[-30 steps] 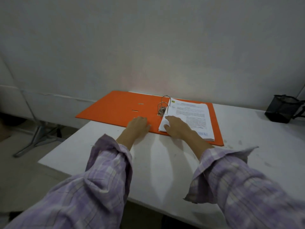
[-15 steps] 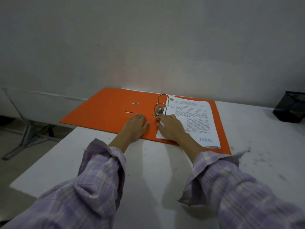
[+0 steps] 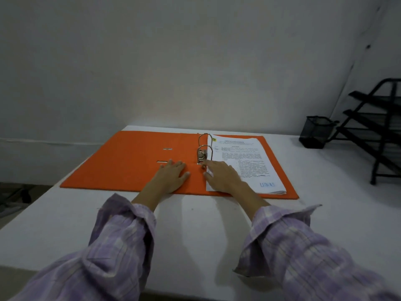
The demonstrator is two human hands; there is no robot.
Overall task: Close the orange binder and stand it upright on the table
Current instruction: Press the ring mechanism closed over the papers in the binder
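Observation:
The orange binder [image 3: 130,161] lies wide open and flat on the white table [image 3: 195,231], its left cover reaching the table's left edge. Two metal rings and a lever clamp [image 3: 202,152] stand at the spine. A stack of printed paper [image 3: 249,161] sits on the right cover. My left hand [image 3: 171,178] rests flat on the orange inside, just left of the spine, fingers spread. My right hand [image 3: 223,178] lies flat on the paper's near left corner, fingertips close to the lever.
A black mesh pen cup [image 3: 315,132] stands at the back right of the table. A black tiered wire rack [image 3: 377,127] is beside it at the right edge. A pale wall runs close behind the table. Floor shows past the left edge.
Both hands have slid a little further onto the binder, toward the rings. My head has turned right, bringing the wire rack into view.

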